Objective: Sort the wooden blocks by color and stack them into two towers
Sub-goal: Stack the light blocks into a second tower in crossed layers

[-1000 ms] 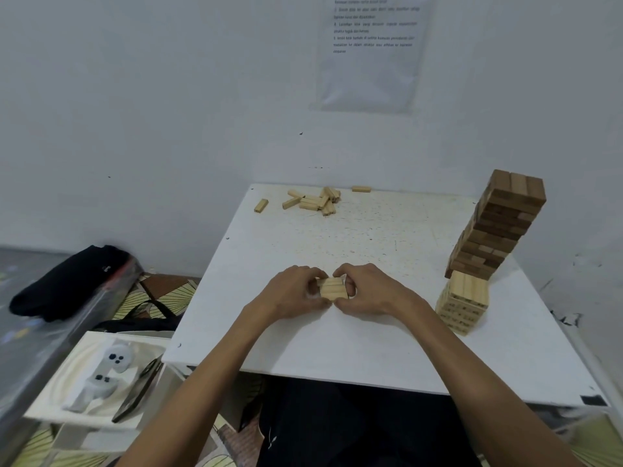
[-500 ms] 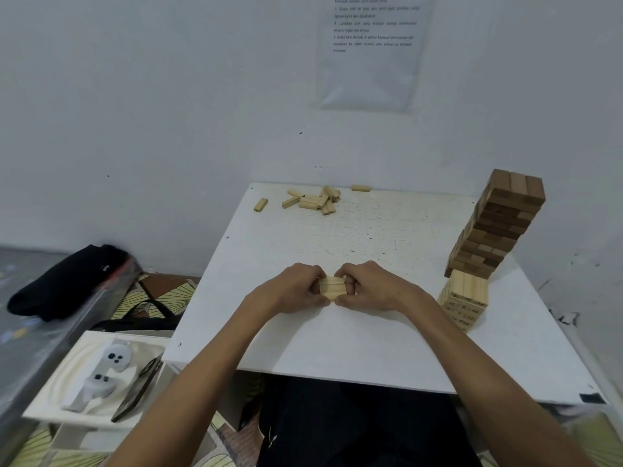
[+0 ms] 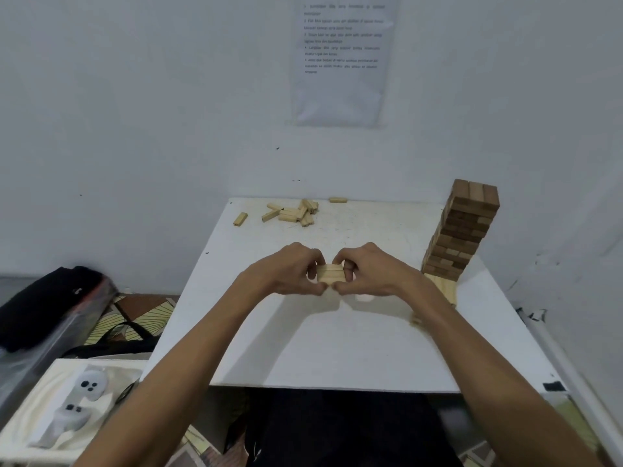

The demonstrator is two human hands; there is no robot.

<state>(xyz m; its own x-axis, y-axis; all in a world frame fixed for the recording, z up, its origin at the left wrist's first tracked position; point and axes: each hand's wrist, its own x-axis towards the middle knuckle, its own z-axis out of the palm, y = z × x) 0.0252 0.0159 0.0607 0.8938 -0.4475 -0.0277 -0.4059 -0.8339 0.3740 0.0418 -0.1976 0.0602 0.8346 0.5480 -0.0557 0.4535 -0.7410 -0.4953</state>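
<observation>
One dark tower (image 3: 463, 230) behind light tower (image 3: 443, 287)

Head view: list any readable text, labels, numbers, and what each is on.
Paper sheet on the wall: a heading and several lines of print, all too blurred to read.
Black bag: a small white mark, too small to read.
Held light blocks, dark tower, loose blocks: no lettering visible.
Nothing in this view can be quoted.
</observation>
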